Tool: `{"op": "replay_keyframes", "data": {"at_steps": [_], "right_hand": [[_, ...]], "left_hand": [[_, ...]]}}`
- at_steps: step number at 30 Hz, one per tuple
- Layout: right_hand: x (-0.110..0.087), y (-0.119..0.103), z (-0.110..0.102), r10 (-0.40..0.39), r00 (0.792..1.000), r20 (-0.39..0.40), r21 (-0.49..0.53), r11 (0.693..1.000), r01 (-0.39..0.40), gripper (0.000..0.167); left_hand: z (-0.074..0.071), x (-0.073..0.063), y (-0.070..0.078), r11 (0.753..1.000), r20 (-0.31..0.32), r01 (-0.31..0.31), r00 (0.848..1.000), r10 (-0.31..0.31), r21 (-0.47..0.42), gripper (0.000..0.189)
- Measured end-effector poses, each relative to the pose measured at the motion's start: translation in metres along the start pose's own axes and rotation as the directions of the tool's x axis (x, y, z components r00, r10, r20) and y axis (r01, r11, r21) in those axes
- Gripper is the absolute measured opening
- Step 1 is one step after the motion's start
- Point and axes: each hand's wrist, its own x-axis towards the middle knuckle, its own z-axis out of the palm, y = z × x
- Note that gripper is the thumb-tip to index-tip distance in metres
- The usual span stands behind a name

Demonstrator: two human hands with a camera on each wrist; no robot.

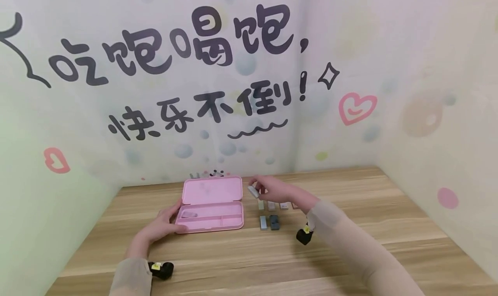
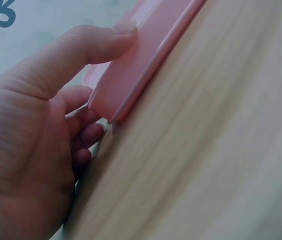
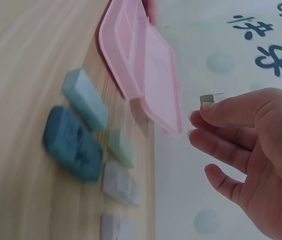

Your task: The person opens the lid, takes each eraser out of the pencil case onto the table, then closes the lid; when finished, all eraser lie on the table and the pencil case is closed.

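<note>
A pink pencil case [image 1: 213, 190] lies open on the table, its lid tipped back towards the wall. My left hand [image 1: 160, 223] grips its left end, thumb [image 2: 126, 29] over the rim and fingers behind. Inside the long compartment lies one pale eraser [image 1: 189, 214]. To the right of the case my right hand [image 1: 274, 189] is raised above the table. It pinches a small whitish eraser [image 1: 253, 192] between thumb and fingertips; in the right wrist view most of this eraser [image 3: 207, 99] is hidden by the thumb.
Right of the case, a light blue eraser [image 3: 85, 99] and a dark blue-grey one [image 3: 72, 144] stand nearest me. Behind them is a row with a pale green eraser [image 3: 122, 147], whitish ones [image 1: 271, 206] and a reddish one [image 1: 295, 205]. A printed cloth wall [image 1: 249, 157] borders the wooden table [image 1: 233, 261].
</note>
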Motion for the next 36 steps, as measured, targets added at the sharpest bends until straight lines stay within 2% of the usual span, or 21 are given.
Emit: {"op": "replay_keyframes", "data": {"at_steps": [5, 9, 15, 21, 29, 36], "right_hand": [[-0.020, 0.014, -0.001, 0.062, 0.998, -0.014, 0.071, 0.996, -0.061, 0.041], [-0.035, 0.021, -0.001, 0.086, 0.996, -0.030, 0.084, 0.993, -0.083, 0.040], [-0.054, 0.031, 0.004, 0.059, 0.997, -0.048, 0.076, 0.996, -0.055, 0.039], [-0.071, 0.040, 0.010, 0.058, 0.997, -0.051, 0.110, 0.993, -0.053, 0.039], [-0.087, 0.049, 0.018, 0.109, 0.993, -0.048, 0.184, 0.978, -0.098, 0.038], [-0.094, 0.057, 0.020, 0.086, 0.994, -0.064, 0.225, 0.972, -0.070, 0.037]], "left_hand": [[0.000, -0.001, 0.001, 1.000, 0.009, 0.012, 1.000, -0.012, 0.003, 0.106], [-0.001, -0.002, 0.002, 1.000, 0.010, 0.023, 1.000, -0.022, -0.014, 0.106], [0.000, -0.003, 0.003, 1.000, 0.013, 0.019, 1.000, -0.019, -0.014, 0.105], [0.001, -0.003, 0.006, 1.000, 0.015, 0.018, 1.000, -0.018, -0.016, 0.106], [0.002, -0.001, 0.004, 1.000, 0.010, 0.021, 1.000, -0.021, 0.005, 0.106], [0.002, -0.001, 0.003, 1.000, 0.008, 0.005, 1.000, -0.005, -0.003, 0.105]]}}
